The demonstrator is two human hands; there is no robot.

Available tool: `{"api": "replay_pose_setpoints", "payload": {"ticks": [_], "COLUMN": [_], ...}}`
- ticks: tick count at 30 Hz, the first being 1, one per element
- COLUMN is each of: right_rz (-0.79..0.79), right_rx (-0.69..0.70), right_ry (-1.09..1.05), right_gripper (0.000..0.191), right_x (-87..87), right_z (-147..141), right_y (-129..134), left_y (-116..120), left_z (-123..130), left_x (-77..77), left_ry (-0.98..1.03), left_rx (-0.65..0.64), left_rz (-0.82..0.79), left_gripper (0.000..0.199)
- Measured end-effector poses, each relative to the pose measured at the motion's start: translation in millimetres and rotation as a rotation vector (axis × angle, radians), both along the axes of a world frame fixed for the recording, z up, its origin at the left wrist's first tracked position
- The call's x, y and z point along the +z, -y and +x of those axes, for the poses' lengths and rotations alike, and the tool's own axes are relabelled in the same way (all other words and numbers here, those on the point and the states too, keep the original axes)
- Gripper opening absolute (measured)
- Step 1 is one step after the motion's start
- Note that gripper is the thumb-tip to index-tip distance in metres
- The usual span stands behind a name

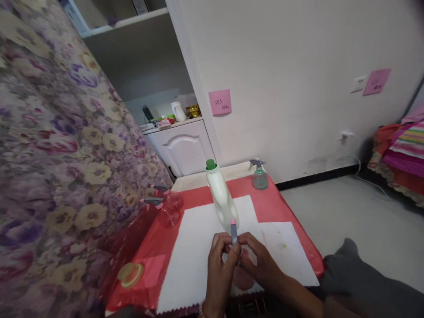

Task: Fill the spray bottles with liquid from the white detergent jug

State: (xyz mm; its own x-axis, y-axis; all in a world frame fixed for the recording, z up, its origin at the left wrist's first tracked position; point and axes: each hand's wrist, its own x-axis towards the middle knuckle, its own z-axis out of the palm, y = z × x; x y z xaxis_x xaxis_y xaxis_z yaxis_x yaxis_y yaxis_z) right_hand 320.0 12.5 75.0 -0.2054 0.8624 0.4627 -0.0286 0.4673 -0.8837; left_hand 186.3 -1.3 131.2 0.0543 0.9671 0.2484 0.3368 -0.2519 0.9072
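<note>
Close in front of me is a spray bottle (243, 279) with a clear pink body, a grey spray head and a pink nozzle tip pointing away from me. My left hand (219, 263) is closed around the grey spray head. From the other side, my right hand (260, 261) grips the same bottle near its neck, fingers bent; the collar is partly hidden by both hands. Just beyond the nozzle stands a tall pale-green jug (220, 194) with a darker green piece at its mouth.
Two pink spray bottles (168, 215) with grey heads stand at the table's left. A green spray bottle (260, 178) is at the back right. White cloth (192, 247) covers part of the red tabletop (278, 203). A round yellowish lid-like item (131, 274) lies front left.
</note>
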Motion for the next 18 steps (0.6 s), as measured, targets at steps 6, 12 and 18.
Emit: {"api": "replay_pose_setpoints", "payload": {"ticks": [6, 12, 18], "right_rz": [-0.033, 0.038, -0.001], "right_rx": [-0.011, 0.034, -0.015], "right_ry": [0.011, 0.001, 0.074], "right_gripper": [0.021, 0.019, 0.049], "right_x": [2.1, 2.6, -6.4], "right_z": [1.1, 2.4, -1.2], "right_y": [2.0, 2.9, 5.5], "left_y": [0.1, 0.3, -0.5], "left_z": [1.2, 3.0, -4.1], "left_x": [0.6, 1.0, -0.4], "left_ry": [-0.004, 0.004, 0.017], "left_rx": [0.0, 0.013, -0.049], "left_rz": [0.01, 0.023, 0.024], "left_gripper": [0.027, 0.023, 0.027]}}
